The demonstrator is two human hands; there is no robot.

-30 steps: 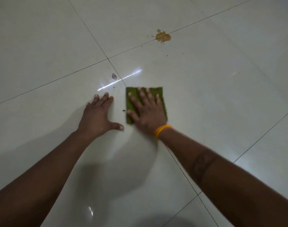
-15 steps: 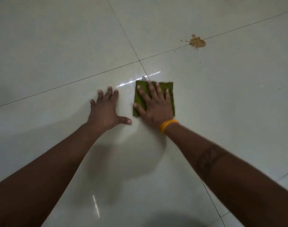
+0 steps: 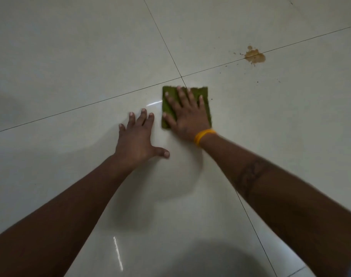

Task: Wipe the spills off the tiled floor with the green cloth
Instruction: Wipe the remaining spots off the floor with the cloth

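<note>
The square green cloth (image 3: 167, 105) lies flat on the pale tiled floor (image 3: 70, 56), just below a crossing of grout lines. My right hand (image 3: 187, 114), with a yellow wristband, presses palm-down on the cloth with fingers spread. My left hand (image 3: 137, 137) rests flat on the bare tile to the left of the cloth, fingers apart, holding nothing. A brown spill (image 3: 254, 55) with small specks around it sits on a grout line up and to the right of the cloth.
Glossy tiles reflect light streaks (image 3: 117, 252) near me. My shadow darkens the floor at the bottom of the view. Grout lines (image 3: 90, 105) cross the floor diagonally.
My right hand has slid the cloth forward over the small grey spot near the grout crossing, which no longer shows. My left hand shifted forward along the tile.
</note>
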